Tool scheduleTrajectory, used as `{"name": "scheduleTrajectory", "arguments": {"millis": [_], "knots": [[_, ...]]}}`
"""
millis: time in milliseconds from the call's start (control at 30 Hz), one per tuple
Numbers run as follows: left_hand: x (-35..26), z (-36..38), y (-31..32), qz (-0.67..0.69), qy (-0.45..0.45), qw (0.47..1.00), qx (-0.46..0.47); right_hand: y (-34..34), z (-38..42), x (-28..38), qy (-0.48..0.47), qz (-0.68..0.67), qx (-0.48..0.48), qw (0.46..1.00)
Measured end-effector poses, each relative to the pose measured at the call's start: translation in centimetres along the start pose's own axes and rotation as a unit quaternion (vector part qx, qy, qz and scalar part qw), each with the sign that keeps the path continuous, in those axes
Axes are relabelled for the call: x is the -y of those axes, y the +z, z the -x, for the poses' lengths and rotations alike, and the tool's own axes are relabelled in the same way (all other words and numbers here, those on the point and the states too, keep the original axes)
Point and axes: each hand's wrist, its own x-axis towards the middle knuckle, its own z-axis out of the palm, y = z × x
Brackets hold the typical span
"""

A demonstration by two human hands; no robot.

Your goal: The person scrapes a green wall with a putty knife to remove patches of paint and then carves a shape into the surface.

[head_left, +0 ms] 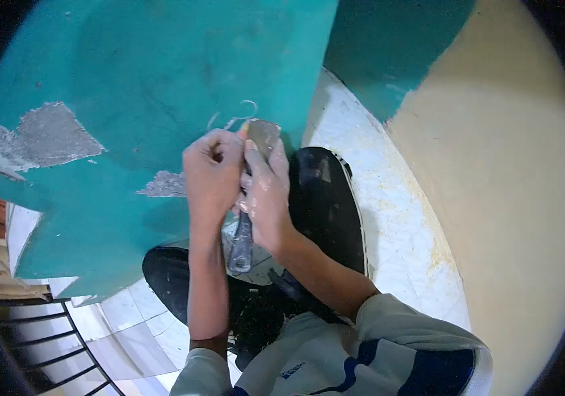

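Note:
A putty knife [264, 134] with a broad, smeared metal blade is in my right hand [268, 191], blade pointing away from me. Its dark handle [241, 247] sticks out below my fingers towards my body. White paste spots my right fingers and thumb. My left hand [213, 173] is closed, fingers curled in a pinch against the left edge of the blade; what they hold, if anything, is hidden. Both hands are close in front of a teal wall [163, 79]. Beside my left wrist the wall has a small grey bare patch [163, 184].
A larger grey patch [58, 135] of bare wall lies at the left. Black shoes [325, 198] stand on white floor tiles [394, 218]. A cream wall [500, 165] rises on the right. Dark metal bars [51, 336] are at the lower left.

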Motion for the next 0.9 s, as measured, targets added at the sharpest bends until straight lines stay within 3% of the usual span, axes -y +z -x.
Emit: {"name": "scheduleTrajectory", "arguments": {"millis": [233,900], "knots": [[-0.3,-0.2,-0.5,-0.01,-0.001,1.0,0.013,0.0,0.5,0.6,0.065,0.006,-0.002,0.998],[-1.6,0.0,-1.1,0.001,-0.022,0.999,0.025,0.2,0.5,-0.2,0.044,-0.041,0.019,0.998]]}}
